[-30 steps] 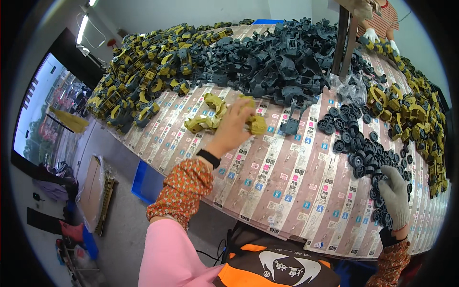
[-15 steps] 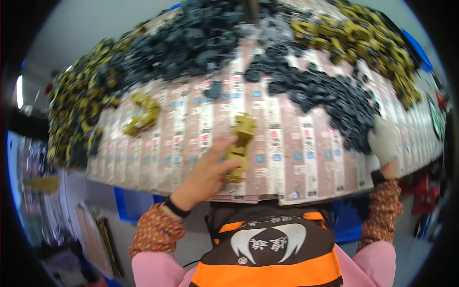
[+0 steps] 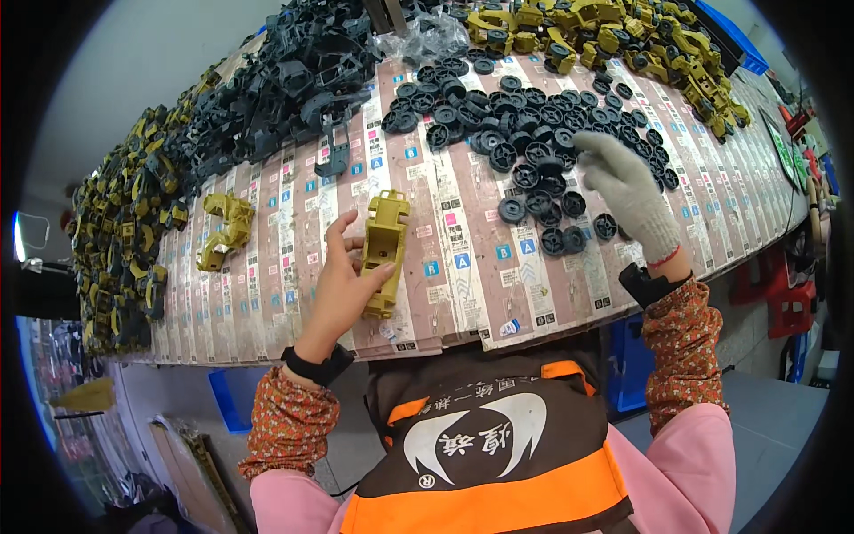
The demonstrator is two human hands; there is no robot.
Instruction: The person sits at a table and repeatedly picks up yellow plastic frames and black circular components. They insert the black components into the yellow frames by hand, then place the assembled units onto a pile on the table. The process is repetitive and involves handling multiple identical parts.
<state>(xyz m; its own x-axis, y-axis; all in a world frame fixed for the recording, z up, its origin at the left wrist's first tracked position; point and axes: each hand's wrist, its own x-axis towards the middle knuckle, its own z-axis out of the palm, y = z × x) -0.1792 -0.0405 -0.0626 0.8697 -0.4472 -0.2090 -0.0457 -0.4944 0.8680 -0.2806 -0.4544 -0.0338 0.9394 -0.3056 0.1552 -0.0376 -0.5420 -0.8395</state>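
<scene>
My bare left hand [image 3: 336,283] holds a yellow toy vehicle body [image 3: 385,249] just left of the table's middle. The thumb presses on its near end, and the body's open hollow faces up. My right hand [image 3: 630,191], in a pale knitted glove, reaches over a spread of black toy wheels [image 3: 543,147]. Its fingers are slightly apart and bent at the edge of the wheels; nothing shows between them. Left of my left hand lies a separate yellow part [image 3: 226,233], curved in outline. A dark plastic part [image 3: 332,158] sits farther back.
A tall heap of dark plastic parts [image 3: 267,98] fills the back left. Yellow-and-black parts [image 3: 124,222] are piled along the left edge, yellow vehicle pieces [image 3: 614,31] at the back right. Clear plastic film [image 3: 422,37] lies beside a post. Red stools [image 3: 783,294] stand below the table's right side.
My right hand has moved left and away from me, from the wheels' right edge to over them. My left hand has shifted left with the yellow toy vehicle body. The view has turned somewhat.
</scene>
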